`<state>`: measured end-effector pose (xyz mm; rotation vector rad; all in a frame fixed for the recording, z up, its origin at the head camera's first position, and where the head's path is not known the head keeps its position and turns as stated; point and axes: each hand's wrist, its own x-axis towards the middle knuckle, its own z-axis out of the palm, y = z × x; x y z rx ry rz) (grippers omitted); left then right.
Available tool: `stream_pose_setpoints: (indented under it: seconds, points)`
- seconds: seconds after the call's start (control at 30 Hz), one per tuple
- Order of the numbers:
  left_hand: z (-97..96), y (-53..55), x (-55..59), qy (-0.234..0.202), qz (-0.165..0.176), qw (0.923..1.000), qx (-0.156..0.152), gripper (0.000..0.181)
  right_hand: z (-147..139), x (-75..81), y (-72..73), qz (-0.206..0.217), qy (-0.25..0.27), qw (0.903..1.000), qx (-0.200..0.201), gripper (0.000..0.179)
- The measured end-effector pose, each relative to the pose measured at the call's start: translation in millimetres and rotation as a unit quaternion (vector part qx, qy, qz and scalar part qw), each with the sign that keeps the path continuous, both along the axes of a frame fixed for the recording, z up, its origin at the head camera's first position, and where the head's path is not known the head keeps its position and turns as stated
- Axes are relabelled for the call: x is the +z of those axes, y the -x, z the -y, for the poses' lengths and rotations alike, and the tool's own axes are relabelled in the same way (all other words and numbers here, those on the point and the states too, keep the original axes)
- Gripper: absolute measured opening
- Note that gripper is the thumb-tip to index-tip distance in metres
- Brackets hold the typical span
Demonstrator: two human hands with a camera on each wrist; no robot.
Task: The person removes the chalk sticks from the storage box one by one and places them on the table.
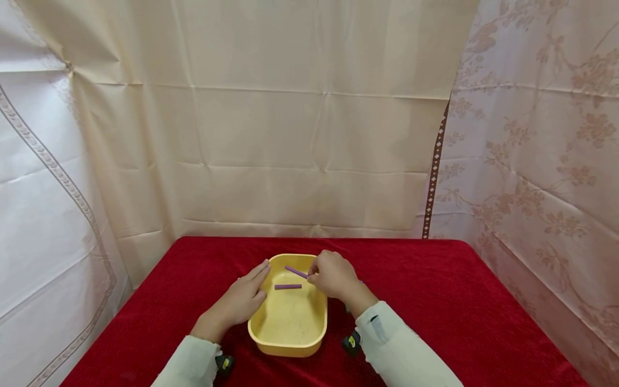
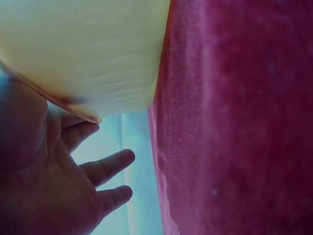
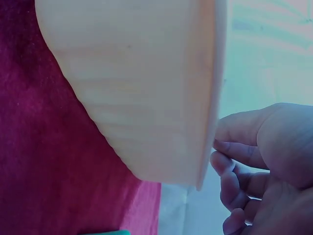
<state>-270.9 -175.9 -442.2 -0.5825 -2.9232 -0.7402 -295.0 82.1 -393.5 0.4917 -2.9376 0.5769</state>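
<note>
A yellow plastic basin (image 1: 287, 350) sits on the red cloth in front of me. One thin purple stick (image 1: 288, 287) lies crosswise inside it. A second purple stick (image 1: 295, 272) slants over the basin's far part, its right end at the fingertips of my right hand (image 1: 335, 275), which pinches it. In the right wrist view the basin wall (image 3: 132, 98) hides that stick; the thumb and curled fingers (image 3: 239, 127) show beside the rim. My left hand (image 1: 240, 297) rests along the basin's left rim with fingers fairly straight, spread apart in the left wrist view (image 2: 54, 166).
A red velvety cloth (image 1: 459, 312) covers the table. Right of the basin, partly behind my right arm, a green item (image 1: 347, 309) and a bit of purple (image 1: 361, 282) show. Beige curtains (image 1: 309, 134) hang behind the table, patterned ones (image 1: 546, 161) at the right.
</note>
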Motion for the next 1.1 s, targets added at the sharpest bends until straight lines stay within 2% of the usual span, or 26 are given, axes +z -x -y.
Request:
stream_pose_setpoints:
  seconds: [0.27, 0.5, 0.87, 1.0, 1.1]
  points:
    - [-2.2, -0.7, 1.9, -0.003, 0.000, 1.0000, -0.003, 0.060, -17.8, 6.4, -6.5, -0.009, 0.034, 0.9993, -0.010, 0.009]
    - [-2.0, -1.4, 1.5, -0.002, 0.000, 1.0000, -0.001, 0.060, -38.7, 9.1, -9.0, -0.003, 0.076, 0.9963, -0.041, 0.007]
    - [-1.6, -1.1, 1.7, -0.002, -0.009, 0.9999, -0.007, 0.060, -77.2, 4.7, -18.7, 0.068, 0.151, 0.9817, -0.094, 0.011]
    - [-2.0, -0.8, 1.7, -0.002, -0.007, 0.9999, -0.007, 0.060, -89.2, 4.6, -22.2, 0.082, 0.154, 0.9791, -0.104, 0.014]
    - [-1.9, -1.4, 2.2, -0.003, -0.005, 1.0000, -0.005, 0.060, -96.7, 5.7, -23.4, 0.084, 0.142, 0.9810, -0.102, 0.013]
